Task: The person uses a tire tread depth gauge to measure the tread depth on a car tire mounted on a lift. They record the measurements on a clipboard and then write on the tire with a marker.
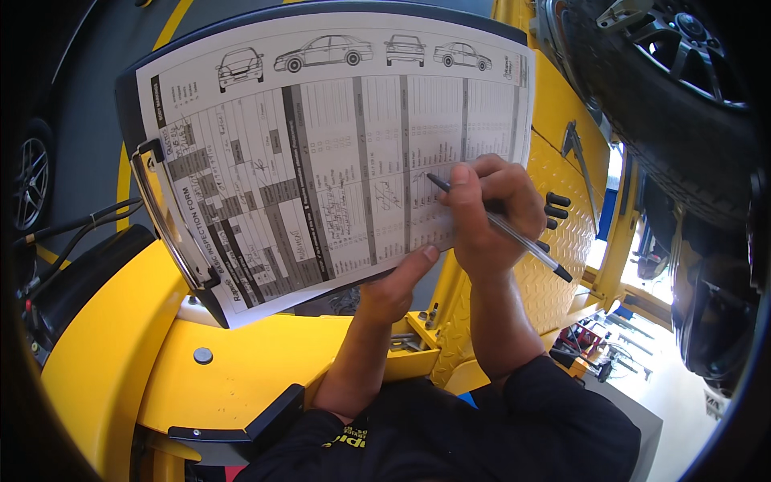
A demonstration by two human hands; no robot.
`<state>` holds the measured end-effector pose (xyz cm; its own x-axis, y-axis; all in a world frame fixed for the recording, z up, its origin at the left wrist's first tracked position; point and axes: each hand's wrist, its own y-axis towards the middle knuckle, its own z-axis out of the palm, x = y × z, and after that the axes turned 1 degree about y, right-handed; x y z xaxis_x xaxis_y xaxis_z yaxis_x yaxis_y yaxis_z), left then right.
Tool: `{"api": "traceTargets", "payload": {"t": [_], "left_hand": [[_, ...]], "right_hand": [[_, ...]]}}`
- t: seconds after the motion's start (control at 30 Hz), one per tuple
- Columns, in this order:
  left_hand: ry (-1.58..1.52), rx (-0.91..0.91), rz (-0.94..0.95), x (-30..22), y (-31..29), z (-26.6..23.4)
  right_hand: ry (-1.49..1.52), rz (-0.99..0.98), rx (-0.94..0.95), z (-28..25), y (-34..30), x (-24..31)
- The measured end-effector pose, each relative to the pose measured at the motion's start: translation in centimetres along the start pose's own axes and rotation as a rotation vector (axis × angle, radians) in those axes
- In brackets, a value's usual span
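Observation:
My left hand (392,291) grips the lower edge of a dark clipboard (127,108), thumb on top and the other fingers hidden beneath. A printed form (337,100) lies on it, turned sideways, with line drawings of cars, check boxes and handwriting in several fields. A shiny metal clip (173,221) holds the sheet at the left. My right hand (499,210) is closed around a clear pen (526,241) with dark ends. The pen's point is over the right half of the sheet; I cannot tell whether it touches the paper.
Below the clipboard is a yellow machine surface (241,361) with a black edge guard. A yellow textured metal plate (554,281) stands at the right. Raised wheels and tires (642,104) hang at upper right. Tools (602,345) lie at lower right, and another wheel (32,181) is at far left.

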<state>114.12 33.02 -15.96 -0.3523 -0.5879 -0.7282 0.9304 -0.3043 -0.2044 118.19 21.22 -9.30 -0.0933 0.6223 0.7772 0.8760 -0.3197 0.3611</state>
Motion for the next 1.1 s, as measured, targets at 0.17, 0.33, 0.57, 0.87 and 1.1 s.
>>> {"api": "traceTargets", "payload": {"t": [0.17,0.33,0.57,0.87,1.1], "left_hand": [[-0.17,-0.027,-0.101,0.2,0.0,0.1],[-0.057,-0.041,-0.057,0.3,-0.4,0.0],[-0.01,-0.029,-0.001,0.4,0.0,0.1],[0.498,-0.046,0.002,2.2,-1.7,-2.3],[-0.21,-0.12,-0.138,3.3,-0.6,-1.8]], "right_hand": [[-0.02,0.023,0.011,0.0,0.0,0.2],[-0.022,-0.015,0.001,-0.3,-0.2,-0.1],[0.002,0.026,-0.041,0.0,-0.2,-0.2],[0.263,0.167,-0.129,0.2,-0.6,-0.8],[0.187,0.232,0.209,-1.6,1.0,-0.5]]}}
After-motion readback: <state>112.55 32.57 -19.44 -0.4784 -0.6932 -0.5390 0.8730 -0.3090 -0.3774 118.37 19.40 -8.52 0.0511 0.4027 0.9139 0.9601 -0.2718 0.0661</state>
